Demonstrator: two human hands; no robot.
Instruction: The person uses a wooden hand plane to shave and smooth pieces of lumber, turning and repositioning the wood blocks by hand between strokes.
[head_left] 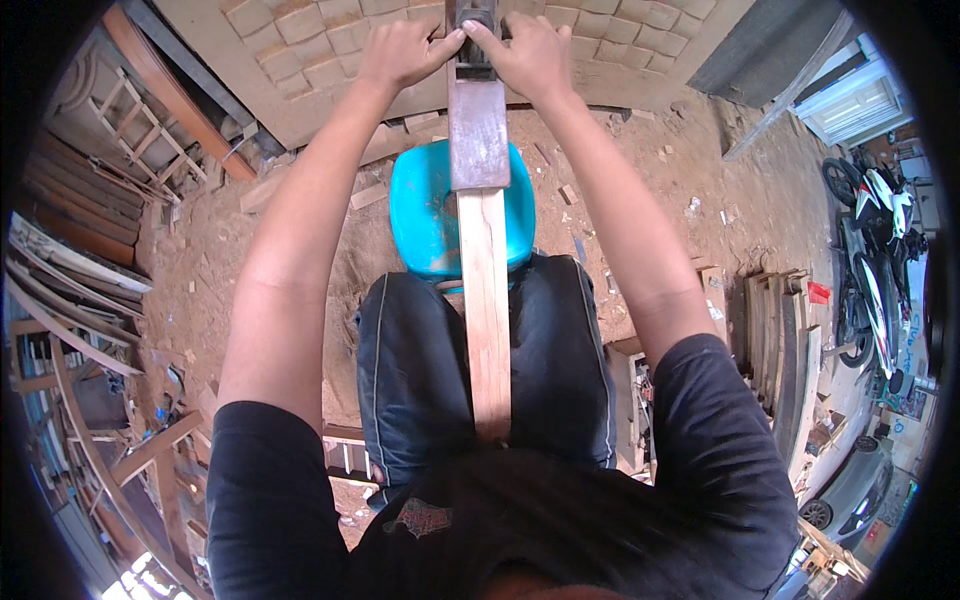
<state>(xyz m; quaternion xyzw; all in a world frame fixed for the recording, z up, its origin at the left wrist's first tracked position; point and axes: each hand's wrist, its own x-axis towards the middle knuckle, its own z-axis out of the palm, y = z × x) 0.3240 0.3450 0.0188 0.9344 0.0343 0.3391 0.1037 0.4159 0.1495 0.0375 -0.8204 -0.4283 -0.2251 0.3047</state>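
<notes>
Both my arms stretch toward the top of the view, where my left hand (410, 52) and my right hand (525, 55) close on either side of a hand plane (479, 130) with a long greyish body, thumbs near its upper part. The plane rests on a long pale wooden strip (482, 320), which runs back between my dark-trousered legs to my waist. The strip's far part is hidden under the plane. A turquoise plastic stool (420, 210) stands beneath the plane and strip.
A carved wooden panel (310, 70) lies beyond my hands. Stacked planks (70, 200) and curved timbers line the left; more boards (770, 350) stand at right. Motorbikes (870, 260) and a grey car (850, 480) sit at the far right. Wood scraps litter the dirt floor.
</notes>
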